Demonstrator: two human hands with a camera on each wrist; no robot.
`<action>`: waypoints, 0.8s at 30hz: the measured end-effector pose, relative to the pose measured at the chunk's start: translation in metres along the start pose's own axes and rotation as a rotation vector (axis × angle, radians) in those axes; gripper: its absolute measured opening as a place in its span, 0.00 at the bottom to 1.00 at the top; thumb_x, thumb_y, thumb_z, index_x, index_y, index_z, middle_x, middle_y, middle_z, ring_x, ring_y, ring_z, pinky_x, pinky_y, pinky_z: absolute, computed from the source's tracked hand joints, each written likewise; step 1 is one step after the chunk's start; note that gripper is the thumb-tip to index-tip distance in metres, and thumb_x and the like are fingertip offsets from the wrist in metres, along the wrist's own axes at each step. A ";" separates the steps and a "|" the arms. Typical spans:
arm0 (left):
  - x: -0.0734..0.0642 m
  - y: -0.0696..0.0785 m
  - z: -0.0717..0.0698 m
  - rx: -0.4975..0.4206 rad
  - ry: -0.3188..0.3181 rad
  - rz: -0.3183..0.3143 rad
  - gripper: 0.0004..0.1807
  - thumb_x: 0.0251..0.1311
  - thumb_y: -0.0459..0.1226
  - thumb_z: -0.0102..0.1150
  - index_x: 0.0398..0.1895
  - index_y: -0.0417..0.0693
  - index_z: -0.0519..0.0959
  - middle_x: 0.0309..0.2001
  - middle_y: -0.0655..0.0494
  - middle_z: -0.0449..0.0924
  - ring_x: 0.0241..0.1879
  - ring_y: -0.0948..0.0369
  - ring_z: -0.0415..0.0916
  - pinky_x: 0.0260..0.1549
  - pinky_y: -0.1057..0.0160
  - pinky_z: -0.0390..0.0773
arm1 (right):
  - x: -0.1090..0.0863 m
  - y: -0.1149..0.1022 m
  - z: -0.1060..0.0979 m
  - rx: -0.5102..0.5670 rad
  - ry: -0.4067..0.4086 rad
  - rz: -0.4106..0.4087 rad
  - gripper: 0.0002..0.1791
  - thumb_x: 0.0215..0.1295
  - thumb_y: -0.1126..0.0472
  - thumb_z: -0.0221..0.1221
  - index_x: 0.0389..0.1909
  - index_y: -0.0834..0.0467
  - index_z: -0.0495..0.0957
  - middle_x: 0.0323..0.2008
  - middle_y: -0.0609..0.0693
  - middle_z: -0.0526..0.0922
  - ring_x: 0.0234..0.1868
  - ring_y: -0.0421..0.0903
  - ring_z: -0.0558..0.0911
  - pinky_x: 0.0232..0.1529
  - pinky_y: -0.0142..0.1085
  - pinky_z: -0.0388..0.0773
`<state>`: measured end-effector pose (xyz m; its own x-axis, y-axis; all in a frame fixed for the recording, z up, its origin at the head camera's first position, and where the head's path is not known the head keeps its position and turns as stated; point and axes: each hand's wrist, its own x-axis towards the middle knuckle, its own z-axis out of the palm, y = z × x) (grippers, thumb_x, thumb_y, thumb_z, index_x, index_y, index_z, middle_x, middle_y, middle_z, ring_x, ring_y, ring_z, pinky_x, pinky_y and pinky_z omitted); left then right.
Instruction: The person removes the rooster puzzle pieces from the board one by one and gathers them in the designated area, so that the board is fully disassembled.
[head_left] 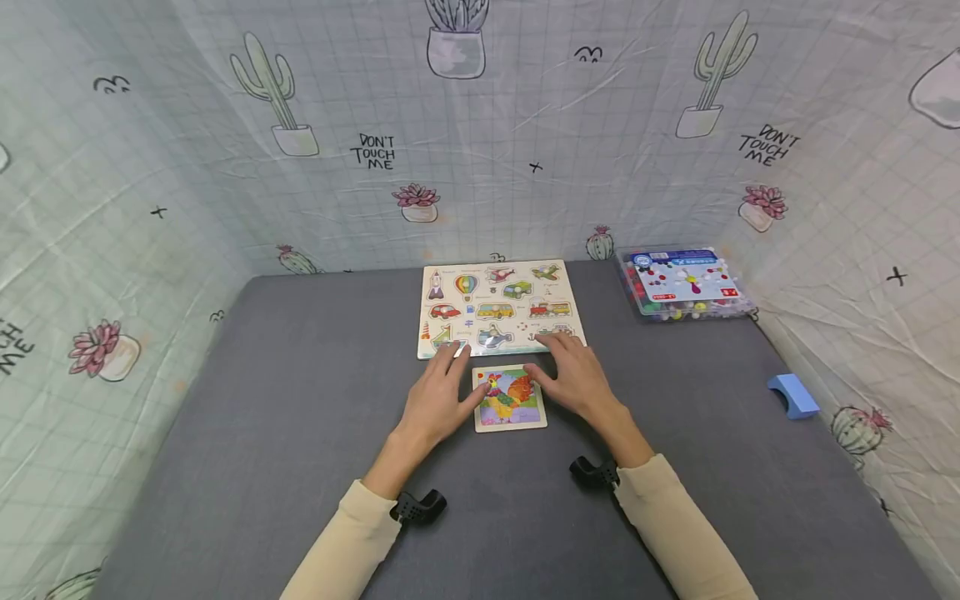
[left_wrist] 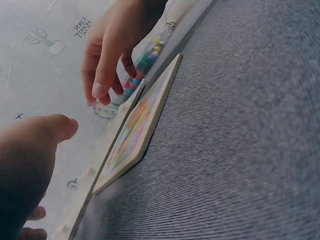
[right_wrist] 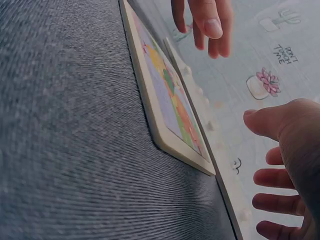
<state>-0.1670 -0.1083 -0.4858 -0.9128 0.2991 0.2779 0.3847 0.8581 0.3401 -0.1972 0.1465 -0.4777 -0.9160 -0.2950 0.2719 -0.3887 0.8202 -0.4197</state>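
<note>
A small square picture puzzle [head_left: 512,414] with a colourful rooster in a pale wooden frame lies flat on the grey table. My left hand [head_left: 433,402] hovers at its left side, thumb over the frame's edge and fingers reaching towards the larger board. On the other side is my right hand [head_left: 583,375], its thumb near the puzzle's upper right corner. Both wrist views show a gap between the hands and the puzzle [right_wrist: 170,95]; neither holds anything. Just behind lies a wooden peg board [head_left: 487,293] with vehicle pieces, partly covered by the fingertips.
At the back right stands a clear plastic case [head_left: 686,283] with a printed label and coloured balls inside. A blue arch block [head_left: 795,397] lies by the right table edge. Patterned cloth [head_left: 525,125] hangs behind and on both sides of the table.
</note>
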 end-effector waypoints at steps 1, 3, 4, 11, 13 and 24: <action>0.000 0.000 0.001 -0.003 -0.001 -0.001 0.39 0.67 0.56 0.58 0.74 0.44 0.66 0.73 0.44 0.65 0.74 0.45 0.62 0.63 0.44 0.75 | 0.000 0.000 0.001 -0.005 -0.003 -0.005 0.34 0.67 0.42 0.62 0.66 0.58 0.74 0.61 0.59 0.77 0.65 0.59 0.74 0.60 0.60 0.72; -0.002 0.002 0.002 -0.015 -0.001 -0.002 0.38 0.67 0.55 0.59 0.73 0.44 0.67 0.73 0.44 0.66 0.74 0.47 0.62 0.61 0.45 0.76 | 0.000 0.000 0.002 -0.015 -0.010 -0.014 0.33 0.66 0.43 0.62 0.65 0.59 0.75 0.60 0.59 0.78 0.64 0.59 0.75 0.61 0.60 0.72; -0.002 0.002 0.002 -0.023 -0.002 -0.001 0.38 0.66 0.55 0.59 0.73 0.44 0.67 0.72 0.44 0.66 0.74 0.47 0.63 0.61 0.45 0.77 | -0.001 0.000 0.002 -0.021 -0.013 -0.017 0.32 0.66 0.43 0.63 0.65 0.59 0.75 0.59 0.59 0.79 0.63 0.58 0.76 0.61 0.59 0.72; -0.009 0.007 0.012 -0.045 -0.015 0.037 0.37 0.66 0.54 0.60 0.72 0.42 0.68 0.72 0.44 0.68 0.72 0.48 0.66 0.63 0.47 0.75 | -0.001 0.001 0.005 -0.019 -0.009 -0.050 0.28 0.64 0.47 0.66 0.59 0.59 0.79 0.52 0.57 0.81 0.56 0.57 0.79 0.57 0.55 0.76; -0.010 0.007 0.014 -0.052 -0.016 0.055 0.37 0.66 0.54 0.60 0.71 0.41 0.69 0.71 0.44 0.68 0.72 0.47 0.66 0.64 0.47 0.75 | -0.001 0.001 0.007 -0.013 -0.011 -0.060 0.27 0.63 0.47 0.67 0.58 0.59 0.80 0.51 0.57 0.82 0.55 0.56 0.79 0.57 0.54 0.76; -0.012 0.007 0.022 -0.076 -0.074 0.122 0.36 0.67 0.53 0.60 0.70 0.39 0.70 0.73 0.43 0.66 0.73 0.48 0.64 0.70 0.48 0.68 | -0.004 0.002 0.014 -0.027 -0.051 -0.076 0.25 0.62 0.46 0.68 0.52 0.58 0.83 0.45 0.55 0.81 0.51 0.55 0.79 0.55 0.53 0.76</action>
<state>-0.1562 -0.0962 -0.5066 -0.8650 0.4317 0.2559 0.5004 0.7802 0.3754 -0.1954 0.1429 -0.4916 -0.8882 -0.3804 0.2577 -0.4549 0.8072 -0.3763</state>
